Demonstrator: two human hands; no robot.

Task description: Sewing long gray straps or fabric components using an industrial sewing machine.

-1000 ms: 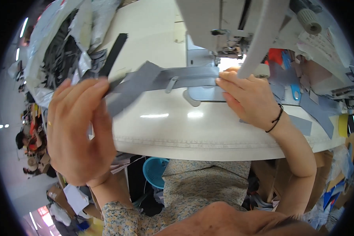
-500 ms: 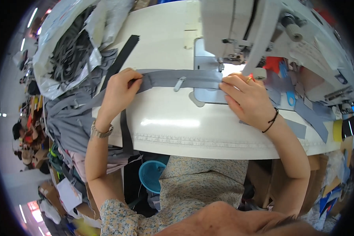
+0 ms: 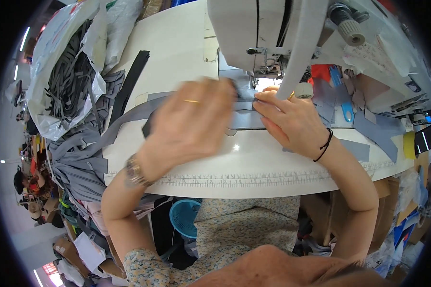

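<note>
A grey zipper strip [image 3: 245, 106] lies across the sewing machine's metal plate, its left length trailing toward the grey fabric heap. My right hand [image 3: 292, 115] holds the strip close to the presser foot [image 3: 268, 74], fingertips pressed on it. My left hand [image 3: 191, 119] is smeared by motion over the middle of the strip. Something dark shows at its fingertips, and a dark piece shows by its wrist; whether it grips them I cannot tell. A black strip [image 3: 130, 86] slants across the table to the left. The zipper's pull is hidden.
The sewing machine [image 3: 244, 28] stands at the back right. A plastic bag [image 3: 43, 103] of grey strips and a grey fabric heap [image 3: 76, 158] are at left. Light-blue scissors [image 3: 347, 112] lie right, with fabric pieces. A ruler tape [image 3: 225, 180] runs along the front edge.
My left hand has left the strip's left part and swept right toward the machine. The black strip's lower part no longer hangs over the front edge. My right hand stays at the presser foot.
</note>
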